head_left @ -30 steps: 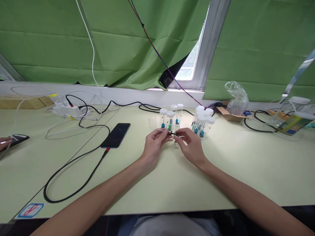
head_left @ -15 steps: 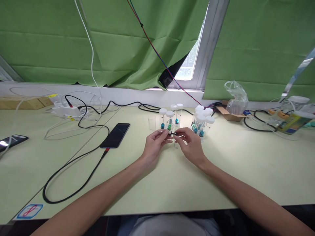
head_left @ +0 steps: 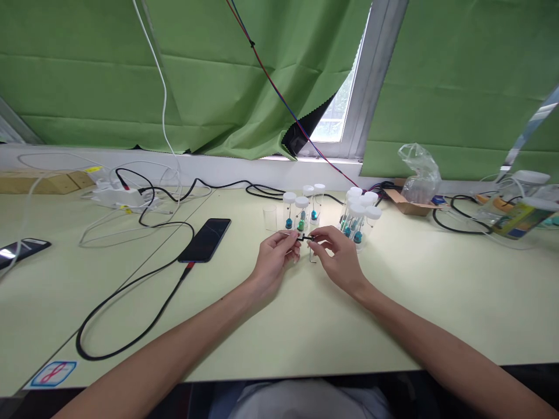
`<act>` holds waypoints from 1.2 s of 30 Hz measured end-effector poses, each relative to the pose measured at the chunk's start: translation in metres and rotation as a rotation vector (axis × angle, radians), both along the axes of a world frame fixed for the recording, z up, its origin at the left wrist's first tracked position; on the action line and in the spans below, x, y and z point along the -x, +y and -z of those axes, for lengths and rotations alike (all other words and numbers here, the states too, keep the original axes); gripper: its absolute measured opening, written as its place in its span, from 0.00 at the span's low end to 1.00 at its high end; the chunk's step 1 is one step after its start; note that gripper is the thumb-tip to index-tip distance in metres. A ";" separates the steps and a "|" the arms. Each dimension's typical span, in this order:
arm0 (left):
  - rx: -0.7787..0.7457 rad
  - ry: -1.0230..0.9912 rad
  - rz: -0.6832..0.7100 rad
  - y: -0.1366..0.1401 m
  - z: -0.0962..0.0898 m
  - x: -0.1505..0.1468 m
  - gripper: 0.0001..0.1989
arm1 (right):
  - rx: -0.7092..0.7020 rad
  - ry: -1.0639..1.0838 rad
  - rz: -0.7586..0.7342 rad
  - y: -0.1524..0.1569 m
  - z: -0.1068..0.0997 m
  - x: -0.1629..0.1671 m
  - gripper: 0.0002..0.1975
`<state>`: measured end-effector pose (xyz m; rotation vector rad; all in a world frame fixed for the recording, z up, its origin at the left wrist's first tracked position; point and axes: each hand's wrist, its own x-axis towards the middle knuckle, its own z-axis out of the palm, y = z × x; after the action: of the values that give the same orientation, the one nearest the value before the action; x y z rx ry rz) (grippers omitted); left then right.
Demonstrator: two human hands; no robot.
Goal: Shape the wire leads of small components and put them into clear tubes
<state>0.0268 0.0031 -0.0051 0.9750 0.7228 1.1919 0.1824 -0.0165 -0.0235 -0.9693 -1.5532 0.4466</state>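
Between my two hands is a small black part [head_left: 304,238], too small to name, held just above the table. My left hand [head_left: 276,256] is closed, thumb and fingers pinching at its left end; a thin metal rod [head_left: 279,233] sticks out leftward there. My right hand [head_left: 336,256] pinches the part's right end. Below the right fingertips hangs a thin bent metal wire [head_left: 312,256]. Just behind the hands stand clear tubes with white caps [head_left: 301,202], with blue and green pieces inside. An uncapped clear tube [head_left: 269,219] stands beside them.
More capped tubes [head_left: 358,212] cluster behind my right hand. A phone [head_left: 205,240] with a black cable [head_left: 131,349] lies to the left. At the back are a power strip [head_left: 117,196], a cardboard box [head_left: 408,203] with a plastic bag, and a labelled container [head_left: 528,218].
The fingers of my left hand have shifted and curled a little lower, exposing more of the black part's left end. My right hand stays almost in place.
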 end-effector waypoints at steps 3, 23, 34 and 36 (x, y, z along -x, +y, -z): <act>0.007 -0.014 0.004 0.000 0.000 0.000 0.16 | 0.013 0.003 0.002 0.000 0.001 0.000 0.06; -0.086 0.015 0.072 0.003 0.008 0.001 0.13 | 0.164 0.124 -0.046 -0.002 -0.004 -0.001 0.12; -0.039 -0.040 0.046 -0.001 0.005 -0.003 0.14 | 0.212 0.191 -0.111 0.000 -0.004 -0.001 0.14; -0.034 -0.053 0.031 -0.001 0.004 -0.003 0.14 | 0.198 0.179 -0.124 -0.001 -0.005 -0.001 0.14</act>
<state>0.0298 0.0017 -0.0087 0.9757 0.6460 1.2018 0.1832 -0.0175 -0.0189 -0.9579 -1.4294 0.7655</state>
